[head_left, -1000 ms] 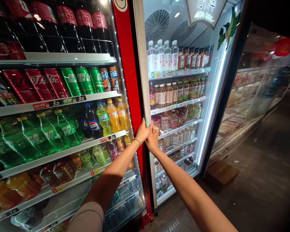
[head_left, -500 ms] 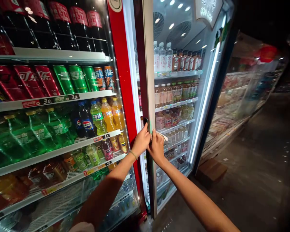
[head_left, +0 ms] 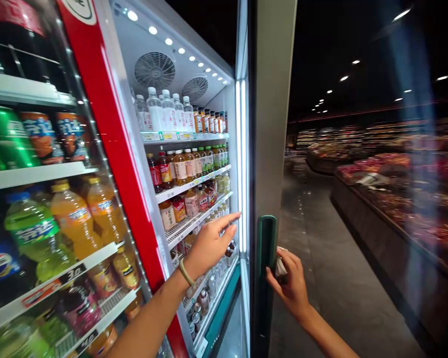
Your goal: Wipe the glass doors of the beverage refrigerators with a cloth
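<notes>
My left hand [head_left: 211, 244], with a band at the wrist, reaches in front of the open fridge, fingers stretched out and nothing in them. The fridge door [head_left: 271, 109] stands swung wide, its edge towards me. A dark recessed handle [head_left: 268, 238] runs along that edge. At the door's outer side, my right hand [head_left: 294, 283] is closed on a crumpled white cloth or tissue [head_left: 281, 263], its thumb by the handle. Inside the fridge are rows of clear bottles [head_left: 168, 112], amber bottles [head_left: 207, 121] and tea bottles [head_left: 189, 163].
Left of the open fridge stands a red-framed cooler [head_left: 108, 114] with soda bottles [head_left: 72, 214] and cans [head_left: 7, 134] behind glass. Beyond the door, a grey floor [head_left: 328, 258] runs past a long display of goods [head_left: 403, 194].
The door has swung open to the right, with my right hand alongside it. My left hand has come off the handle and is now before the shelves. My view has turned right.
</notes>
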Demonstrator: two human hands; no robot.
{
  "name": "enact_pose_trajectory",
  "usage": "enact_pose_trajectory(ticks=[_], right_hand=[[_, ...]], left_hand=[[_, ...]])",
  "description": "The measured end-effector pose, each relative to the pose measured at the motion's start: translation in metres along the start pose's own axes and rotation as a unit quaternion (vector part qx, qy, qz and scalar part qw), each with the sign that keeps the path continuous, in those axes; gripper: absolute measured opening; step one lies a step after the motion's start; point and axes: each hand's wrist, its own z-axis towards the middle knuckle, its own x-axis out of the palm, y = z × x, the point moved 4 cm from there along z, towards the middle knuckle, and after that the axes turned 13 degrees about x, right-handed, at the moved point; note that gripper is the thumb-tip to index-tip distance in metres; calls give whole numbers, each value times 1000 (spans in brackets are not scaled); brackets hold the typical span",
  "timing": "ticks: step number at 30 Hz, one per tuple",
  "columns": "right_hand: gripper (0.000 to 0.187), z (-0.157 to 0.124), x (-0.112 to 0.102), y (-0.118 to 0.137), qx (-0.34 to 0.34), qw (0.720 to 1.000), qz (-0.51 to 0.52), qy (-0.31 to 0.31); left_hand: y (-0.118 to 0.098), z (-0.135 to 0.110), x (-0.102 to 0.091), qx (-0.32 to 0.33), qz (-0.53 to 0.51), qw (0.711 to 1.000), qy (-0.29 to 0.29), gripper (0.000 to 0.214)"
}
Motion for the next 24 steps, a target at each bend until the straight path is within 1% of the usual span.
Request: enact_pose_trajectory(ticks=[2, 4, 6, 9, 12, 14, 16, 18, 21, 24], right_hand=[[59, -5, -20, -16, 20, 998, -35, -42], [52, -9, -37, -30, 49, 994, -65, -69], [49, -11, -52, -42, 84, 989, -88, -88], [48, -10, -75, -57, 151, 976, -114, -109], [49, -5, -99, -76, 218, 960, -118, -128], [50, 1, -116, -94, 243, 953, -112, -140], [52, 7, -134, -119, 258, 947, -116, -150], [54, 15, -153, -152, 268, 942, -127, -156], [57, 29, -184, -211, 274, 939, -127, -165], [57, 49, -212, -271, 289, 936, -99, -174]], left_hand=[[28, 17, 9, 24, 5, 1000, 4, 38], [54, 31, 27, 55, -6, 998, 41, 39], [74, 44, 47, 84, -24, 994, 72, 41], [92, 62, 79, 107, -37, 987, 110, 46], [100, 83, 115, 131, -26, 982, 136, 52], [103, 98, 139, 145, -16, 977, 155, 55], [107, 115, 161, 157, -4, 974, 165, 59], [112, 135, 181, 170, 14, 972, 163, 61], [121, 171, 211, 185, 46, 970, 149, 64], [131, 215, 245, 195, 76, 970, 128, 67]])
